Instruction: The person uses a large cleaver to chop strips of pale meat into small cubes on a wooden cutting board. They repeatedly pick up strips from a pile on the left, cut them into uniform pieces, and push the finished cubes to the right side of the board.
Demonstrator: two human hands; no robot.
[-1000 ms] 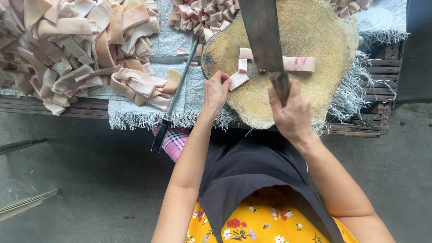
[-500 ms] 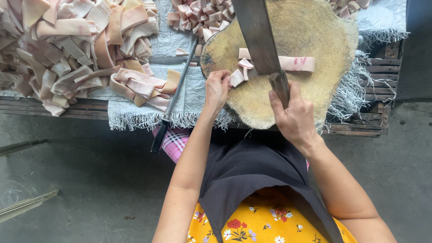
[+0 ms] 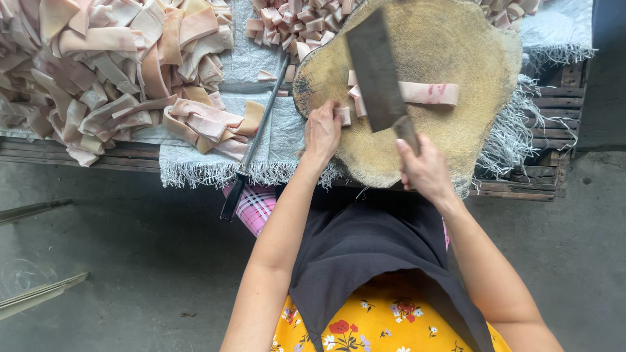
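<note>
Cleaver (image 3: pixel 377 68) above pink strip (image 3: pixel 427 93)

Soft, even daylight fills the head view, brightest toward twelve o'clock on the pale strips (image 3: pixel 98 72) and the round chopping block (image 3: pixel 450 58). Shadows are faint and diffuse, and nothing glares. The grey floor (image 3: pixel 117 261) toward seven o'clock lies dimmer. The cleaver blade (image 3: pixel 377 68) is slightly smeared by motion; straight edges bow mildly near the corners.

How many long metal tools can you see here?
2. A cleaver is in the right hand, over the round wooden block. A thin sharpening rod lies on the white cloth, left of the left hand. Others may be hidden.
</note>
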